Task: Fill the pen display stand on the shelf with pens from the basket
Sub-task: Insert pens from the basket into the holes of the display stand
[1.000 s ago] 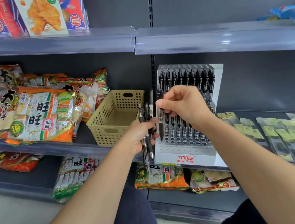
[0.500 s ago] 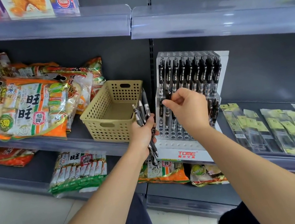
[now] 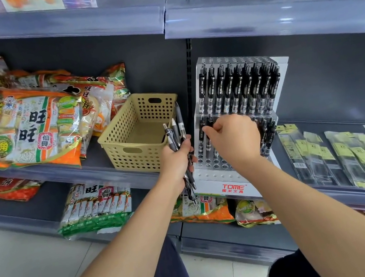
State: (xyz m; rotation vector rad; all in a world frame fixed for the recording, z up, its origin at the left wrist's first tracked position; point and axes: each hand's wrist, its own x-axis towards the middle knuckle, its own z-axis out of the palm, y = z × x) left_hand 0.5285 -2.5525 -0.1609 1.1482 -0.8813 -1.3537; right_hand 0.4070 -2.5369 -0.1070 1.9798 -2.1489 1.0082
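Observation:
The white tiered pen display stand point(image 3: 220, 180) sits on the middle shelf; its top tier is full of black pens point(image 3: 238, 88). My right hand point(image 3: 234, 139) is over the lower tier, pinching the top of a black pen point(image 3: 207, 131) that stands in a hole at the left. My left hand point(image 3: 177, 163) grips a bundle of several black pens point(image 3: 177, 134) upright, just left of the stand. The beige perforated basket point(image 3: 129, 144) stands left of the stand; what I see of its inside holds no pens.
Snack bags point(image 3: 30, 130) crowd the shelf left of the basket. Packaged refills in clear sleeves point(image 3: 343, 155) lie right of the stand. More snack packs point(image 3: 96, 206) sit on the lower shelf. A clear price rail point(image 3: 276, 11) overhangs above.
My right hand moved from the bundle in my left hand to the stand's lower tier and lowered a pen into a hole. The view shifted slightly downward.

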